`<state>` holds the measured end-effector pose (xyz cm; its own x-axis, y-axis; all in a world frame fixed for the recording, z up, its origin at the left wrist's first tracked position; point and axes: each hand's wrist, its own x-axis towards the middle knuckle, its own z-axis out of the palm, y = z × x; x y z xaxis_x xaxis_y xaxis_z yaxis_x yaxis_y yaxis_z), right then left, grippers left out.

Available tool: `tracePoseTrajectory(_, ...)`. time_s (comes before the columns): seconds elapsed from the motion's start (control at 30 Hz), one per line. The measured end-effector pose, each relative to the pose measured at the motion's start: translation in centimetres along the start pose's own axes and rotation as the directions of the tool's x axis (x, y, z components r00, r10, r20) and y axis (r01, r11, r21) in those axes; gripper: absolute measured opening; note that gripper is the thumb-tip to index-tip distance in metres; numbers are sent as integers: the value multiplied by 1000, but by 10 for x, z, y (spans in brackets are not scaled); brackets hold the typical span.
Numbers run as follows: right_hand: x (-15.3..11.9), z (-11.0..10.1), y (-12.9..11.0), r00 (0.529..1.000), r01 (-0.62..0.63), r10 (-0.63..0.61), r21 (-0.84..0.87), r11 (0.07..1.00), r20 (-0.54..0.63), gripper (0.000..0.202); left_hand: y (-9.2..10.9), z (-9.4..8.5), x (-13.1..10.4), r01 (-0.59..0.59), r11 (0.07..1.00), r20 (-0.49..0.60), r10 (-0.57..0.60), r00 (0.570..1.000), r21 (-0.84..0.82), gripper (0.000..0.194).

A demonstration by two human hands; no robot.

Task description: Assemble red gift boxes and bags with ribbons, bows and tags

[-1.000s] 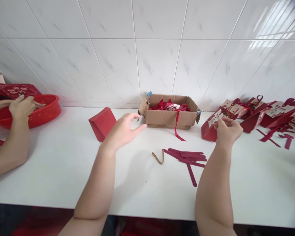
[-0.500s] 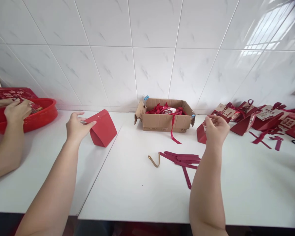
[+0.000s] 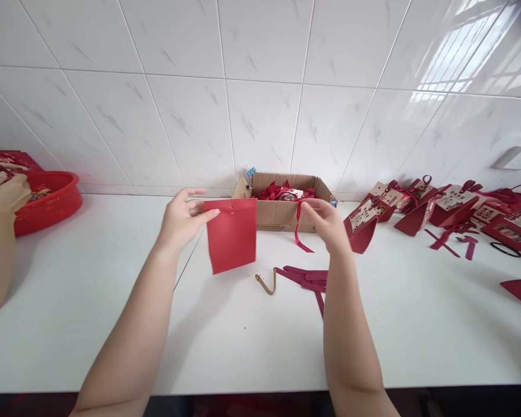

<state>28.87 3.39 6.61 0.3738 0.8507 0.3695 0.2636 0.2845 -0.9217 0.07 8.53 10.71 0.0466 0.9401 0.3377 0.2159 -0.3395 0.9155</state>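
A plain red box (image 3: 232, 236) with small holes near its top edge hangs from my left hand (image 3: 182, 219), which pinches its upper left corner above the table. My right hand (image 3: 325, 223) is at the front right of the cardboard box (image 3: 271, 215), its thumb and fingertips closed by the red ribbon (image 3: 299, 226) that hangs over the box's front. Whether the fingertips grip the ribbon is too small to tell. Red ribbons and a printed tag (image 3: 292, 194) lie inside the cardboard box. Dark red strips (image 3: 304, 278) and a gold strip (image 3: 267, 288) lie on the table, partly behind my right forearm.
Several finished-looking red boxes with tags and ribbons (image 3: 454, 205) stand at the right, near a black ring (image 3: 506, 249) and ribbon scraps (image 3: 449, 240). At the left, another person's hand (image 3: 8, 191) is at a red basin (image 3: 54, 202). A tiled wall rises behind.
My left hand has moved right with the red box, which now shows its flat face. My right hand has moved left from the tagged box to the hanging ribbon. The view has shifted right.
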Motion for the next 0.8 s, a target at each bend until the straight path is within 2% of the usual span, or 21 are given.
tracePoseTrajectory(0.07, -1, 18, 0, 989, 3, -16, 86, 996, 150, 44, 3, 21, -3, -1, 999, 56, 4, 998, -52, 54)
tracePoseTrajectory(0.13, -2, 34, 4, 957, -31, -33, 213, 977, 288, 45, 4, 38, -6, -3, 996, 73, 10, 997, -92, 53)
tracePoseTrajectory(0.2, -2, 45, 10, 934, -79, -49, 340, 937, 354, 40, 6, 50, -9, -14, 992, 65, 22, 998, -122, 53)
tracePoseTrajectory(0.33, 0, 54, 20, 961, -96, -54, 511, 854, 272, 27, 4, 64, -10, -41, 987, 42, 48, 998, -154, 57)
tracePoseTrajectory(0.4, 2, 58, 25, 973, -83, -50, 549, 831, 224, 26, -1, 68, -8, -73, 991, 24, 76, 997, -115, 57)
tracePoseTrajectory(0.47, 4, 62, 32, 983, -58, -47, 544, 837, 177, 27, -7, 71, -5, -139, 990, 32, 139, 990, -25, 45)
tracePoseTrajectory(0.53, 4, 67, 40, 990, -29, -44, 504, 863, 132, 30, -16, 73, -1, -219, 971, 62, 214, 975, 92, 29)
tracePoseTrajectory(0.6, 3, 72, 50, 994, -16, -37, 457, 889, 107, 32, -25, 75, 3, -265, 941, 107, 247, 963, 208, 24)
tracePoseTrajectory(0.7, 0, 77, 64, 994, -21, -28, 431, 902, 106, 32, -38, 79, 8, -266, 907, 202, 208, 957, 325, 23)
tracePoseTrajectory(0.8, 0, 74, 70, 995, 17, -60, 458, 889, 79, 32, -46, 82, 11, -259, 903, 286, 163, 944, 341, 24)
